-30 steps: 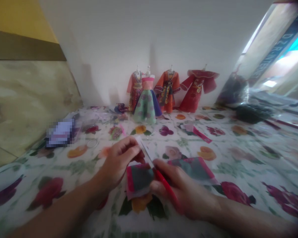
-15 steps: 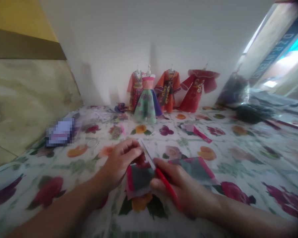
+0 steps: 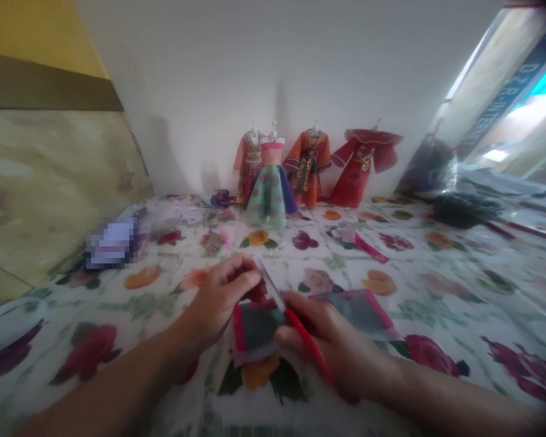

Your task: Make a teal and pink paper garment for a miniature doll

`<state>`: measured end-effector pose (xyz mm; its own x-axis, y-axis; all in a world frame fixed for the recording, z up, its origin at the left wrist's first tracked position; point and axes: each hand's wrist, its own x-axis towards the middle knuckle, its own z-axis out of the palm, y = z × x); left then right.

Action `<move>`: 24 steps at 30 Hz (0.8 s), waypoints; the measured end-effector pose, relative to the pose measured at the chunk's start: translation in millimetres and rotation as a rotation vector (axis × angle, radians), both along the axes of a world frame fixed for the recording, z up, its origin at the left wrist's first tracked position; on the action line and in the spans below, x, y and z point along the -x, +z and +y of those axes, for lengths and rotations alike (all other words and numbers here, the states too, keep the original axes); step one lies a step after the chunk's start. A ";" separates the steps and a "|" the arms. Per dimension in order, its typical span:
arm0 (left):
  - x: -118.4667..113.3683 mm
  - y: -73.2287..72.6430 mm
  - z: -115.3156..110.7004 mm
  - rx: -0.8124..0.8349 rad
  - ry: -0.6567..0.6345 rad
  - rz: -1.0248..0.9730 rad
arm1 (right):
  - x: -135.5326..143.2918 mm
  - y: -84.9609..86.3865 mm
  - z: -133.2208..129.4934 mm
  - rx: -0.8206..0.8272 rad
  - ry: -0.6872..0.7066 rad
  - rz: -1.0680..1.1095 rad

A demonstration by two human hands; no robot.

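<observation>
My right hand [image 3: 332,340] is closed on red-handled scissors [image 3: 307,343], whose metal blades point up and to the left. The blade tips lie beside the fingertips of my left hand [image 3: 225,291]. That hand is pinched, and what it holds is too blurred to make out. Below the hands a dark grey-green piece with a pink edge [image 3: 239,331] lies on the flowered tablecloth [image 3: 164,376]. A similar pink-edged piece [image 3: 359,311] lies to the right, partly behind my right hand.
Small dresses on stands, among them a green-skirted one [image 3: 267,197] and a red one [image 3: 355,176], stand by the wall. A pink strip [image 3: 370,247] lies mid-table. Dark bundles and bags [image 3: 466,208] sit at right, a blurred-out object [image 3: 112,243] at left.
</observation>
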<state>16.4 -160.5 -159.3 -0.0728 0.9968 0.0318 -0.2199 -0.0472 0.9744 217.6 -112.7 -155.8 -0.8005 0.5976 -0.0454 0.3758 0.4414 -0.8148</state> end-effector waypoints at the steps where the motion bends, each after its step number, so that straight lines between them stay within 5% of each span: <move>1: 0.1 0.1 -0.3 0.002 -0.005 -0.001 | 0.4 0.6 -0.2 0.007 0.006 -0.003; 16: -1.0 3.6 -0.7 0.018 0.009 -0.012 | 3.1 3.0 -1.0 0.073 -0.009 0.017; 24: -4.3 12.9 -3.6 -0.060 0.115 0.280 | 1.4 1.1 -0.9 0.045 -0.003 0.008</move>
